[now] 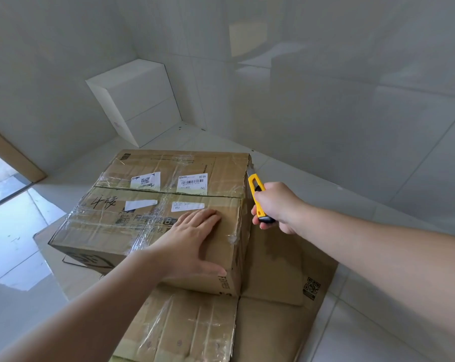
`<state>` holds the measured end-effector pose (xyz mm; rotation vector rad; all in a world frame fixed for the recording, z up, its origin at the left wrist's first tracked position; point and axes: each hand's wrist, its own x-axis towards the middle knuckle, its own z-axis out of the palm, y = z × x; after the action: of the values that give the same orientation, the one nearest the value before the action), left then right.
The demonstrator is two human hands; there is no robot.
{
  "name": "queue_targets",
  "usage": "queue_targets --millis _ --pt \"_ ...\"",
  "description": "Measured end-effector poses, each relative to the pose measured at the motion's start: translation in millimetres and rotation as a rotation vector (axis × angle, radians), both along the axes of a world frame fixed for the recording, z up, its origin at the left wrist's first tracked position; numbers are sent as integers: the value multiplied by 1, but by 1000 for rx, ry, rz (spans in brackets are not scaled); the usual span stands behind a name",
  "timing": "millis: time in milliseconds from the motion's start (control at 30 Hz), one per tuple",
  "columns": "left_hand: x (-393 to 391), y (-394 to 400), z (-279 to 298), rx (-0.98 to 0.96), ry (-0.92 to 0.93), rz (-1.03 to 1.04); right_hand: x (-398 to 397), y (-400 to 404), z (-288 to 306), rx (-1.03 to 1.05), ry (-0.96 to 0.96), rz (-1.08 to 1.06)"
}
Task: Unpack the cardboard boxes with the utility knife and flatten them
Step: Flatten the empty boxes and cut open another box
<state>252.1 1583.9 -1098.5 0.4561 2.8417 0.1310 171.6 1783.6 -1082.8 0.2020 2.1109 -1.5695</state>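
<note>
taped cardboard box (168,205) closed; yellow utility knife (257,197) at its edge.

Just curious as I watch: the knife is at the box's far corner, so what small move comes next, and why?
Probably drawing the knife in the right hand back along the box's taped right edge. The blade tip sits at the far corner, and the left hand lies flat on top.

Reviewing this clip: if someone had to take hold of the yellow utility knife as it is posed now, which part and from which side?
Grip the yellow handle of the utility knife at its lower half, coming from the right, as the right hand does. The blade end points up and away toward the far right top edge of the cardboard box, so the rear is the safe end. The left hand lies flat on the box.
</note>
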Motion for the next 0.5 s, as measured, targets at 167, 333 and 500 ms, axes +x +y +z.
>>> queue_targets --millis 167,333,500 --pt "4 -6 -15 39 9 -13 11 8 -5 43 6 43" --pt "4 -5 -28 -8 160 -13 14 4 -6 0 9 36" --pt "4 -3 -32 -8 198 8 37 15 -11 30 8 94"
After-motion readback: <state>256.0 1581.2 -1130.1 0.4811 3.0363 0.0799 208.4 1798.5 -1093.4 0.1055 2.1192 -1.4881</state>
